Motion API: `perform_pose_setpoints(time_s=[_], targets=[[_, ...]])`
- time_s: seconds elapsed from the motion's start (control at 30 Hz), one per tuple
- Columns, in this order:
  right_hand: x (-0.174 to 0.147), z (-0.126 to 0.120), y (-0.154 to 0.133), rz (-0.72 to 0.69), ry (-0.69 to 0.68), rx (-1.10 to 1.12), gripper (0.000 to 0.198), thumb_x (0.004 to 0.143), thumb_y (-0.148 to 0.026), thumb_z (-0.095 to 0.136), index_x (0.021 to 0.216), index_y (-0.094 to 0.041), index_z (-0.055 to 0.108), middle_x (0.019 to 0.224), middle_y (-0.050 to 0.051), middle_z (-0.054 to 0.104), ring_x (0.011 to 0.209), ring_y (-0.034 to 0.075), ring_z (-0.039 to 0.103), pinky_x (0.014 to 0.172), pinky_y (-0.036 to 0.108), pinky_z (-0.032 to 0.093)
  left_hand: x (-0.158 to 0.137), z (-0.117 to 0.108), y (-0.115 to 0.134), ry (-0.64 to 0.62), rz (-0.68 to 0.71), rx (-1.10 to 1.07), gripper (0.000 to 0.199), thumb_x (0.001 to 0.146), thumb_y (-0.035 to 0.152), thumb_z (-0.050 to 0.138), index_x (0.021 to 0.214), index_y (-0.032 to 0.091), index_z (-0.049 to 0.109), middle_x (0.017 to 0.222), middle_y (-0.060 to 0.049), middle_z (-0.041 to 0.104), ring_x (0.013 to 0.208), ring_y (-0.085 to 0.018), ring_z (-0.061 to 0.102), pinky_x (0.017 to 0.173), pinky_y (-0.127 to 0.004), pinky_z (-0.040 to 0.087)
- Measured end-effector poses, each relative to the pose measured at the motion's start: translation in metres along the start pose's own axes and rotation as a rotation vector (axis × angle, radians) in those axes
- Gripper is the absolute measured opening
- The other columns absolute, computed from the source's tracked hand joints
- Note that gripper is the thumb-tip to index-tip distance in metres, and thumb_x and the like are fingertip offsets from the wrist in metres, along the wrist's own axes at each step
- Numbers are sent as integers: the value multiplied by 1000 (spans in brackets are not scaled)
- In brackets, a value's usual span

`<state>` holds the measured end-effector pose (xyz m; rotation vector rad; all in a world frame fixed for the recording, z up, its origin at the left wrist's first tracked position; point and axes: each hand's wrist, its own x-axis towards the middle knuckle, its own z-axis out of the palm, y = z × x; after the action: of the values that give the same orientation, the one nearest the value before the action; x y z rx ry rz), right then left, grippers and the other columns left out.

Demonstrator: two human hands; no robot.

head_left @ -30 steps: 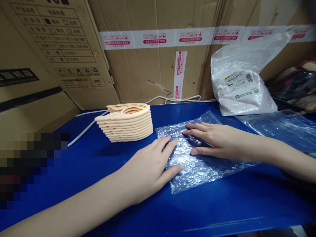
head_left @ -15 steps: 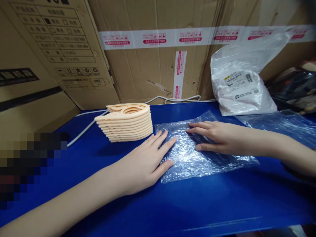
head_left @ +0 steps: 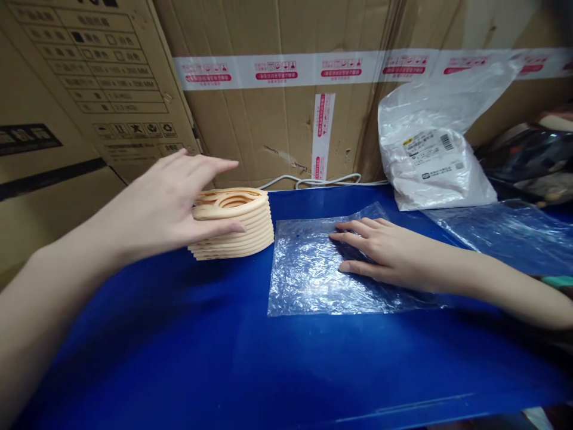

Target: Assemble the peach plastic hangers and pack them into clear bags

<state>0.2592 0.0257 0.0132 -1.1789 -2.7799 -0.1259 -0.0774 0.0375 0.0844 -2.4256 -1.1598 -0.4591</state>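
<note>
A neat stack of thin, peach-coloured plastic pieces with curved openings, perhaps clothes hangers (head_left: 237, 233), stands left of centre. My left hand (head_left: 174, 203) is over the left end of this stack, thumb and fingers apart and nothing gripped. It hides that end, and whether it touches the stack I cannot tell. To the right, a crinkled clear plastic bag (head_left: 304, 275) lies flat on the blue table surface (head_left: 250, 364). My right hand (head_left: 371, 248) rests on the bag with its fingers spread.
Large cardboard boxes (head_left: 250, 131) wall off the back and left. A white cable (head_left: 286, 179) runs along the rear edge. At the back right stands a white plastic package with a label (head_left: 434, 161). Another clear plastic sheet (head_left: 505, 233) lies before it.
My left hand has lifted off the plastic bag and moved left and up to the stack. My right hand stays on the bag. The bag's left part lies flatter.
</note>
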Motion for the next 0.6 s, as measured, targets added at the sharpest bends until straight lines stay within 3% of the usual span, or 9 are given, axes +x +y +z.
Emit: perform_pose_setpoints(time_s=[0.13,0.23,0.33,0.6], targets=[[1,-4,-4,-22,9,6,65,94,-62,39,137,-17,56,137,17,55,120,35,54,101,55,41,-1,7,-18,-105,-101,5,81,85,76,44,136,13,51,127,-11,61,113,-32,53,104,-53,37],[1,-8,-7,-37,27,39,62,94,-63,39,135,-20,58,136,15,56,119,34,54,100,54,41,-1,13,-21,-138,-98,-26,70,85,72,51,126,16,58,113,-7,66,102,-28,55,96,-48,43],[0,-11,-9,-40,48,69,56,94,-60,43,134,-25,58,136,13,57,120,33,54,100,54,41,0,17,-21,-138,-77,-72,62,85,70,53,117,18,63,103,-5,66,95,-27,56,91,-45,44],[1,-15,-9,-73,46,50,51,95,-57,43,132,-24,58,135,12,56,118,32,53,99,53,41,0,12,-14,-126,-141,-72,60,83,71,54,112,18,61,106,-5,61,99,-28,54,93,-44,42]])
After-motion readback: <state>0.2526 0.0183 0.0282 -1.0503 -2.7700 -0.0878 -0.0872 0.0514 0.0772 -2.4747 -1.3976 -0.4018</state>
